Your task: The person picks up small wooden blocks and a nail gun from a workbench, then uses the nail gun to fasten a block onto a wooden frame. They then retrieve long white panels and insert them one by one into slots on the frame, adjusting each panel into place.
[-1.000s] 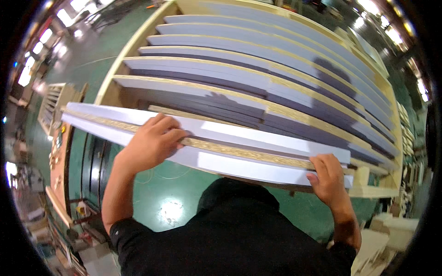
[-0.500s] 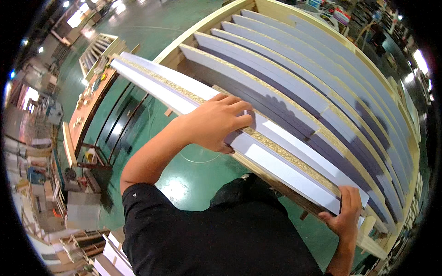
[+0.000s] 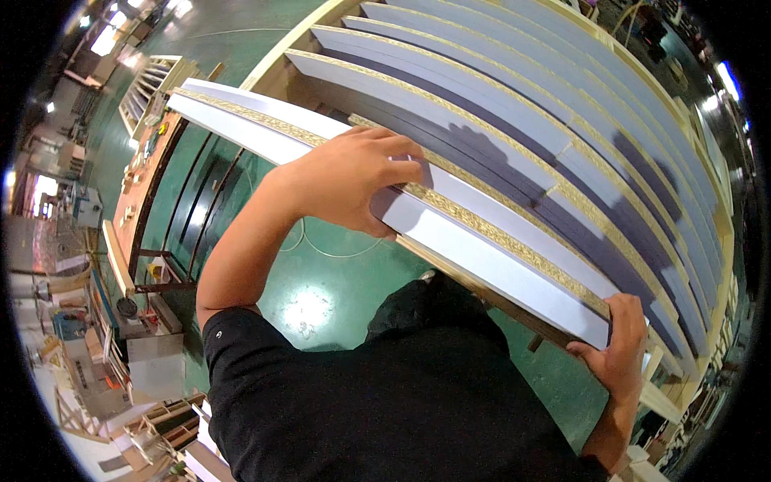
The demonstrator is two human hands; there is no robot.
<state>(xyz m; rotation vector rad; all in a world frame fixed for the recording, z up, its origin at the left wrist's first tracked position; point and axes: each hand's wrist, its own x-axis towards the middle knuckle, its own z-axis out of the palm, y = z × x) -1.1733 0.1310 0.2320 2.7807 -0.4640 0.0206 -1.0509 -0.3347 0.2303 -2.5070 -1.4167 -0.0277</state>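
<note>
A long white-faced chipboard strip (image 3: 498, 243), its raw speckled edge facing up, slants from the upper left to the lower right in front of me. My left hand (image 3: 345, 173) is wrapped over it near the middle, fingers across the edge and thumb underneath. At its near right end, my right hand (image 3: 620, 341) grips with thumb below and fingers on top. Just beyond lies a big wooden frame (image 3: 273, 60) with several upright grey-white slats (image 3: 361, 90) in rows. Part of the frame's near rail is hidden beneath the strip.
To the left stands a workbench (image 3: 152, 181) with a wooden top, dark metal legs and small items on it. A smaller slatted frame (image 3: 148, 88) is behind it. Boards and boxes crowd the far left. The floor (image 3: 309, 309) is glossy green.
Both hands still grip the strip, whose left end sits further left and slightly higher in view. My right hand shows a little further right; the large frame has shifted up and left in view.
</note>
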